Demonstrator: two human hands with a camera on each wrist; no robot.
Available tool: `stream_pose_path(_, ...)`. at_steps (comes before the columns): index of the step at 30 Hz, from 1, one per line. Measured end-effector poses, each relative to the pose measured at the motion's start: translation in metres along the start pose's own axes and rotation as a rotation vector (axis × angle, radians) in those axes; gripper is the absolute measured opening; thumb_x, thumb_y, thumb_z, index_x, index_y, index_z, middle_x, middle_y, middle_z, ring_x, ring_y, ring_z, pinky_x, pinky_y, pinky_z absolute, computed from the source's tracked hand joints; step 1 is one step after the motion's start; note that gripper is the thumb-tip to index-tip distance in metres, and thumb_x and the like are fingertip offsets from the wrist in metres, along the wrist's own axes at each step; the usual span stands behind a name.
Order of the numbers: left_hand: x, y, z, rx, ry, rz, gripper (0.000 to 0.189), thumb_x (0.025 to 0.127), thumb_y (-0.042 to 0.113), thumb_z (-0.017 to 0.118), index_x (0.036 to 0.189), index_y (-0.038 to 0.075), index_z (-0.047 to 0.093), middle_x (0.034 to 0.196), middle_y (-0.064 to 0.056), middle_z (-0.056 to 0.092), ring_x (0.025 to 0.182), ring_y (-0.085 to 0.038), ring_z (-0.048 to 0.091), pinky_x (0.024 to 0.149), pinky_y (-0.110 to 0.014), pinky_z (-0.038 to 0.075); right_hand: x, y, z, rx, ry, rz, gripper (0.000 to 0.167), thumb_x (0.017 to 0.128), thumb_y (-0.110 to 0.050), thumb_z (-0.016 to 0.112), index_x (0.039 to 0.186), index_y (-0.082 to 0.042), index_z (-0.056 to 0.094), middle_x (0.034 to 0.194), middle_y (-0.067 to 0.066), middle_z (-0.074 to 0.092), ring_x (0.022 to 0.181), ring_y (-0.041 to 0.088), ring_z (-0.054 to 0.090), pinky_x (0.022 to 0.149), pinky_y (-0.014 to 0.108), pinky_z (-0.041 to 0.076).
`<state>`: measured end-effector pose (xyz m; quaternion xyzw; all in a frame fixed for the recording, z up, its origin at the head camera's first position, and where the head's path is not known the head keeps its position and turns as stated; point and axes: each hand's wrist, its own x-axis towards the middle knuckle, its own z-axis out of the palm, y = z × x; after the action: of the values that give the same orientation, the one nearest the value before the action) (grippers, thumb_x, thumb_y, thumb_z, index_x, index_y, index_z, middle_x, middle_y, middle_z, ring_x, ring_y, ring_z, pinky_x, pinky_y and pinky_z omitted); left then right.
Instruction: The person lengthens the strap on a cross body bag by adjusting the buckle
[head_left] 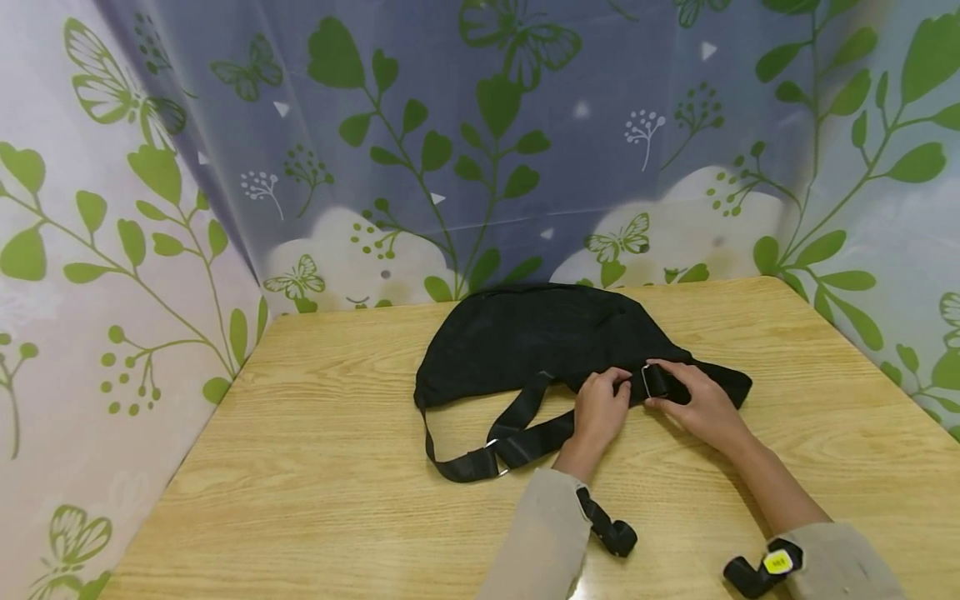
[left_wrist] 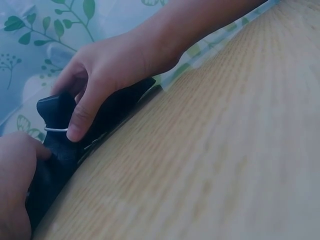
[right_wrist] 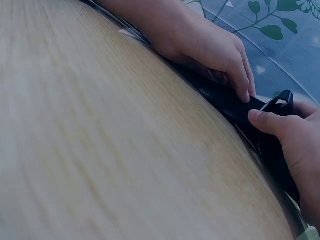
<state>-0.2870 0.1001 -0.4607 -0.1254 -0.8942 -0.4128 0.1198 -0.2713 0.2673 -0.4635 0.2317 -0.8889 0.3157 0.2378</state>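
Fabric (head_left: 420,200) printed with green leaves and butterflies is rising behind and on both sides, its top running out of frame. A wood-grain table (head_left: 315,517) is spreading below, cut off by the bottom edge. Near its back, a black bag (head_left: 517,342) is lying, its darkness swallowing most seams. Two beige sleeves (head_left: 536,533) are entering from below, also cut off. A black strap (head_left: 536,442) is looping out in front of the bag, passing partly out of sight under the hands. The right hand (head_left: 697,400) is pinching the strap at a metal buckle (head_left: 645,383), thumb and fingers clamped there; its palm is hiding the section beneath. Just beside, the left hand (head_left: 603,406) is pinching the strap, its knuckles covering part of the grip. A yellow tag (head_left: 778,562) is showing marks too small to read.
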Motion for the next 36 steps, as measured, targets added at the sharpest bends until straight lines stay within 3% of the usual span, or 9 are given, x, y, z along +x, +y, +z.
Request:
stream_pose_path(7,-0.0003,0.0004,-0.0007,-0.02,-0.017,0.008,0.014,0.09,0.019,0.059,0.1,0.018,0.069,0.092,0.008,0.063,0.086,-0.009,0.056,0.075,-0.024,0.044,0.0002,-0.0004,-0.0006,-0.001,-0.021,0.005,0.059,0.07,-0.009,0.079,0.122,0.002,0.054,0.113,0.02,0.056,0.106,0.039,0.048,0.084,0.053,0.037)
stream_pose_path(17,-0.0005,0.0012,-0.0013,-0.02,0.01,-0.001,0.013,0.089,0.019,0.061,0.098,0.017,0.07,0.091,0.007,0.064,0.085,-0.01,0.057,0.072,-0.024,0.044,0.0015,-0.0021,-0.002,-0.024,0.075,-0.012,0.06,0.065,-0.007,0.081,0.12,-0.002,0.057,0.11,0.018,0.059,0.104,0.038,0.05,0.084,0.052,0.037)
stream_pose_path(27,-0.0012,0.0015,-0.0011,0.002,-0.026,0.007,0.014,0.09,0.02,0.06,0.1,0.019,0.069,0.096,0.006,0.065,0.096,-0.014,0.058,0.082,-0.028,0.044,-0.0015,-0.0014,-0.0002,-0.004,-0.045,0.044,0.059,0.071,-0.015,0.079,0.122,0.004,0.054,0.114,0.024,0.055,0.106,0.042,0.048,0.084,0.055,0.037)
stream_pose_path(36,0.0,0.0005,-0.0004,0.0,-0.009,-0.002,0.014,0.09,0.02,0.06,0.1,0.018,0.069,0.096,0.007,0.065,0.092,-0.011,0.058,0.078,-0.025,0.044,-0.0008,-0.0009,-0.0003,-0.01,0.032,0.029,0.059,0.068,-0.009,0.08,0.12,0.005,0.055,0.111,0.021,0.057,0.105,0.04,0.049,0.084,0.054,0.037)
